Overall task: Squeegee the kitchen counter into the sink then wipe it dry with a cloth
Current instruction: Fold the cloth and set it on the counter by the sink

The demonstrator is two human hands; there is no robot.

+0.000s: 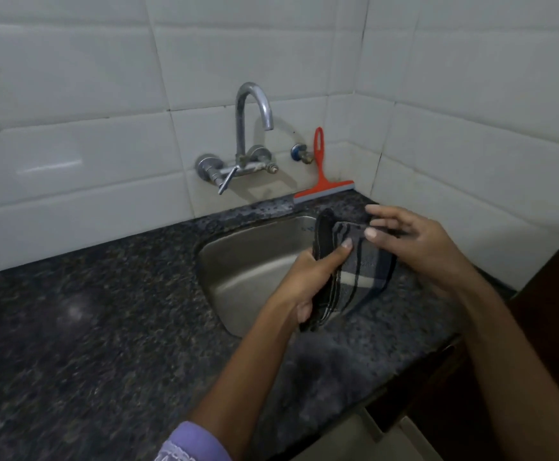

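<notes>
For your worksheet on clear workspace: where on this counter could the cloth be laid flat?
The broad granite counter left of the sink lies bare, as does the front strip. The back corner is crowded by the squeegee, and both hands hold the cloth.

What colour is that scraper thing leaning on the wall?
The squeegee is orange-red with a grey blade, seen in the head view.
</notes>
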